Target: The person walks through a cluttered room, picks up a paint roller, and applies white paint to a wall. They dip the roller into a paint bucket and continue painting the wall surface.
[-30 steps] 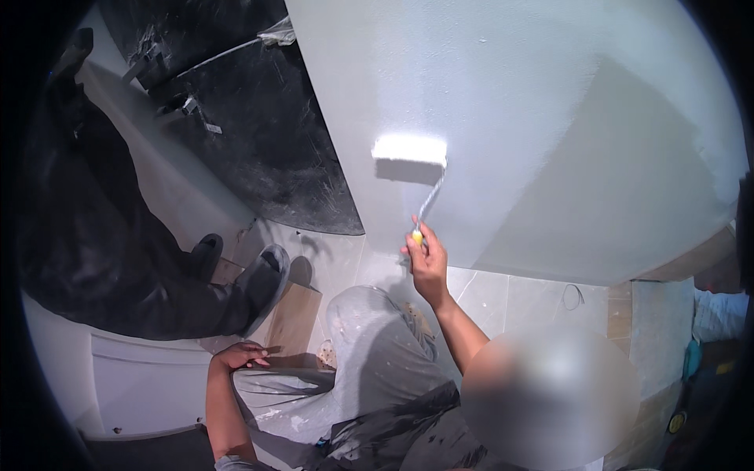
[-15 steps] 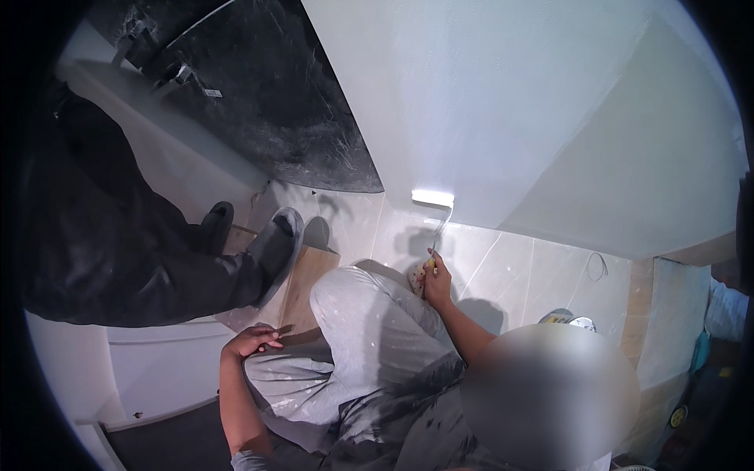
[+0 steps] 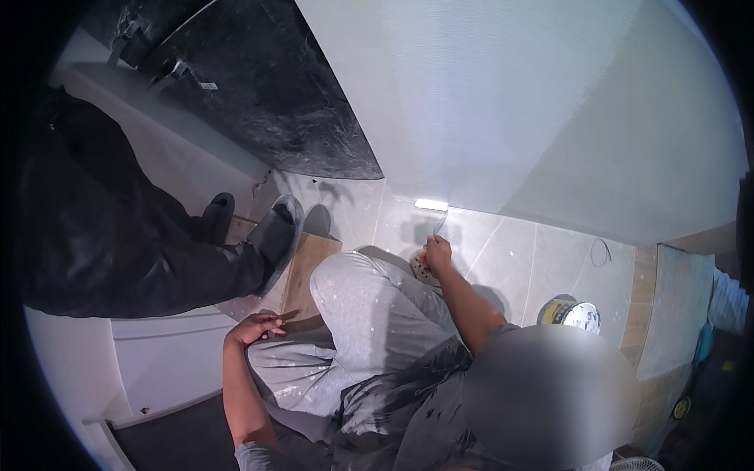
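My right hand (image 3: 437,253) is closed around the handle of a small paint roller. Its white roller sleeve (image 3: 431,205) is at the foot of the pale wall (image 3: 471,94), where wall and floor meet. Whether the sleeve touches the wall or the floor I cannot tell. Just below that hand shows my foot in a light clog with holes (image 3: 425,269). My left hand (image 3: 258,328) rests by my left knee, fingers loosely apart, holding nothing that I can see. Paint-spotted grey trousers (image 3: 369,306) cover my bent legs.
At left stands another person in dark trousers (image 3: 118,228) and grey slippers (image 3: 276,235), beside a wooden board (image 3: 308,271). A scuffed black panel (image 3: 290,102) borders the wall. Round containers (image 3: 581,317) and a wire loop (image 3: 601,252) lie on the tiles at right. A blurred patch covers the lower right.
The roller has come down slightly to the wall's foot, and my right hand is a little closer to it. The view has shifted, baring more of the round containers. My left hand stays by the knee.
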Demonstrator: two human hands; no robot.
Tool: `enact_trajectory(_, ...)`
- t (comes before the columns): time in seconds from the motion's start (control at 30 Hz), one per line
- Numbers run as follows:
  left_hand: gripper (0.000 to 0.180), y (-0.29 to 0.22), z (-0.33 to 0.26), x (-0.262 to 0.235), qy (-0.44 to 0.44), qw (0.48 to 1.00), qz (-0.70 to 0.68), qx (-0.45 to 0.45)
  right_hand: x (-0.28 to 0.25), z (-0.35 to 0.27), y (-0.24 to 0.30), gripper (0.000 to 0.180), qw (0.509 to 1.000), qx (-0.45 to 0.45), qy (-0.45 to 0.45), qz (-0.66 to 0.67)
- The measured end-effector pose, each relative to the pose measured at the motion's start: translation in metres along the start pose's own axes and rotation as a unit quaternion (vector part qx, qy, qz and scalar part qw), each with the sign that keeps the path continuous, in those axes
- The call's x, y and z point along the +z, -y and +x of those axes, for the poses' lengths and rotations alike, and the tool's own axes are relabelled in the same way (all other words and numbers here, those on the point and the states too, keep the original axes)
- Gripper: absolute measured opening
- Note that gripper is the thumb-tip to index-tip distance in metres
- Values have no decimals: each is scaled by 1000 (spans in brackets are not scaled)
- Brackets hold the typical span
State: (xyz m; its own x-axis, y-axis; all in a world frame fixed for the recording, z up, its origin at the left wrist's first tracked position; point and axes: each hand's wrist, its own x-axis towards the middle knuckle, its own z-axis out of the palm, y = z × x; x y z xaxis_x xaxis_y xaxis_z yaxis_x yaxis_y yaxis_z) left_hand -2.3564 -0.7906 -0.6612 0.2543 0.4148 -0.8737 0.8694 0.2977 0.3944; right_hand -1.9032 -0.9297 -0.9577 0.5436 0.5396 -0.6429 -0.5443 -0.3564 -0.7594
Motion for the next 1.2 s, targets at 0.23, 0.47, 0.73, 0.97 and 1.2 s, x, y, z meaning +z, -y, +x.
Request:
enact_trajectory(0.23,38,-7,5,-2,10,1000,21,0,10,17,38,30,985,87,9,145)
enact_trajectory(0.47,38,12,1,-3,6,1000,-5,-15,26,-30,74,15,996,40,31,70)
enact_trajectory(0.73,42,5,2,-1,10,1000,-6,-22,55,-10,69,20,971,71,48,221)
enact_trajectory(0.97,41,-3,8,-7,19,999,-13,-23,65,28,58,21,982,99,63,148)
enact_trajectory(1.2,42,3,6,-4,26,999,-17,-43,87,-21,78,11,976,77,68,192)
